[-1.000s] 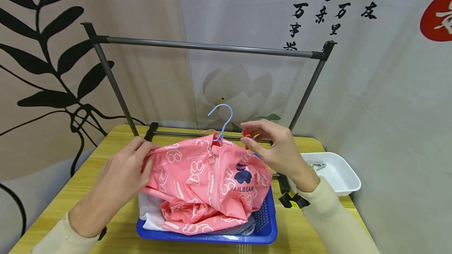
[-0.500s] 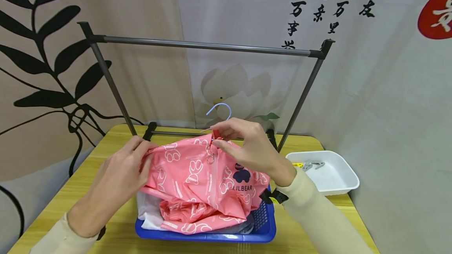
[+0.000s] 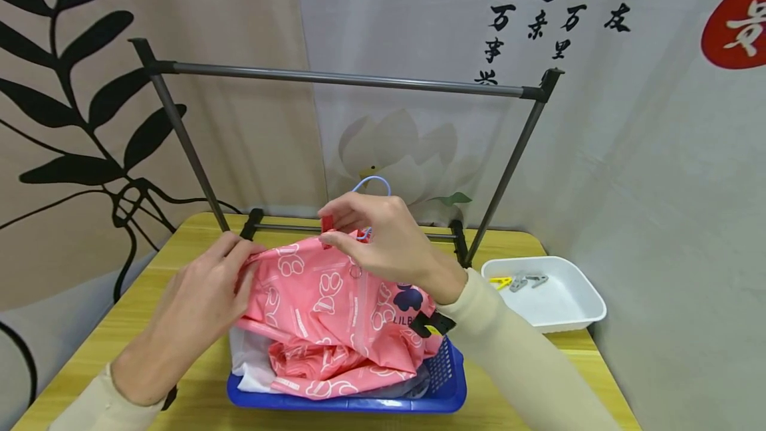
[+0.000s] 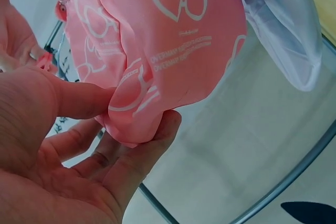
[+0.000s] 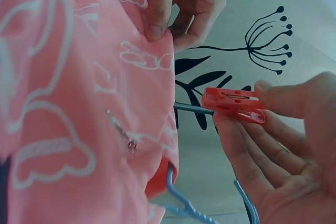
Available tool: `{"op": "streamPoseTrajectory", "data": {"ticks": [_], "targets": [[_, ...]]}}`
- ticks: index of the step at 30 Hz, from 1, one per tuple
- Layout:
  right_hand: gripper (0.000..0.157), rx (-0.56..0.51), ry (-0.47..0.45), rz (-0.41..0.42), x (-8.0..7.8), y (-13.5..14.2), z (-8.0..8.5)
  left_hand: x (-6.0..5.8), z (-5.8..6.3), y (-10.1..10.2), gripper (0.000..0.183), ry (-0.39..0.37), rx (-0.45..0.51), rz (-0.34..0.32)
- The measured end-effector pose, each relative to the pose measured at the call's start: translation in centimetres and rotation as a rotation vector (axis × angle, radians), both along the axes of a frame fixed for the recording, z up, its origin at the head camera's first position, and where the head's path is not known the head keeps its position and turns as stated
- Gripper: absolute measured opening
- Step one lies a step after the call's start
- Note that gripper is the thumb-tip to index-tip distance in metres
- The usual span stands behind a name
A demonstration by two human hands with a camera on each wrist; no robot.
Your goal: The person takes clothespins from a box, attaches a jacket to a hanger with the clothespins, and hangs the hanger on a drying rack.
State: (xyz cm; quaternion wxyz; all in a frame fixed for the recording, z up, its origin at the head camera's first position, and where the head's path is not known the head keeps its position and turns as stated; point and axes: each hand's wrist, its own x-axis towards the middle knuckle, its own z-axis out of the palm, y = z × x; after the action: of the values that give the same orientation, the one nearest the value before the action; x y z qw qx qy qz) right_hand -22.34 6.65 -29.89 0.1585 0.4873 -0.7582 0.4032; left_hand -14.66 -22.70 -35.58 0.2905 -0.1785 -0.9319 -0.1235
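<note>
A pink jacket (image 3: 335, 298) with white bear outlines and a front zipper hangs on a blue hanger (image 3: 372, 181), its lower part bunched over a blue basket (image 3: 347, 404). My left hand (image 3: 203, 291) pinches the jacket's shoulder at the left; the left wrist view shows thumb and fingers on the folded pink cloth (image 4: 136, 108). Between thumb and fingers, my right hand (image 3: 383, 238) holds a red clothespin (image 5: 231, 100) just above the jacket's top edge, left of the hanger hook. In the right wrist view the clothespin is apart from the cloth.
A dark metal rack (image 3: 347, 78) stands on the wooden table (image 3: 503, 378) behind the basket. To the right, a white tray (image 3: 556, 304) holds a yellow clothespin (image 3: 500, 282) and grey ones (image 3: 526, 281). White cloth (image 3: 254, 358) lies in the basket under the jacket.
My right hand has moved left with the red clothespin, from the jacket's right shoulder past the hanger to the left side of the collar. My left hand keeps its grip.
</note>
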Motion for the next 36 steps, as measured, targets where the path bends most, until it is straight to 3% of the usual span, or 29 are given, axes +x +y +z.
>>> {"op": "streamPoseTrajectory", "data": {"ticks": [13,27,36], "targets": [[0.019,-0.044,-0.002,0.016,-0.1,-2.0,0.7,0.0,0.2,-0.1,0.032,0.007,0.004,-0.025],[0.014,-0.129,-0.026,0.025,-0.2,-4.2,0.3,0.0,0.1,0.0,0.035,0.034,0.020,-0.036],[0.013,-0.108,-0.031,0.004,0.0,-5.8,-0.2,-0.2,0.1,0.0,0.034,0.063,0.015,-0.040]]}}
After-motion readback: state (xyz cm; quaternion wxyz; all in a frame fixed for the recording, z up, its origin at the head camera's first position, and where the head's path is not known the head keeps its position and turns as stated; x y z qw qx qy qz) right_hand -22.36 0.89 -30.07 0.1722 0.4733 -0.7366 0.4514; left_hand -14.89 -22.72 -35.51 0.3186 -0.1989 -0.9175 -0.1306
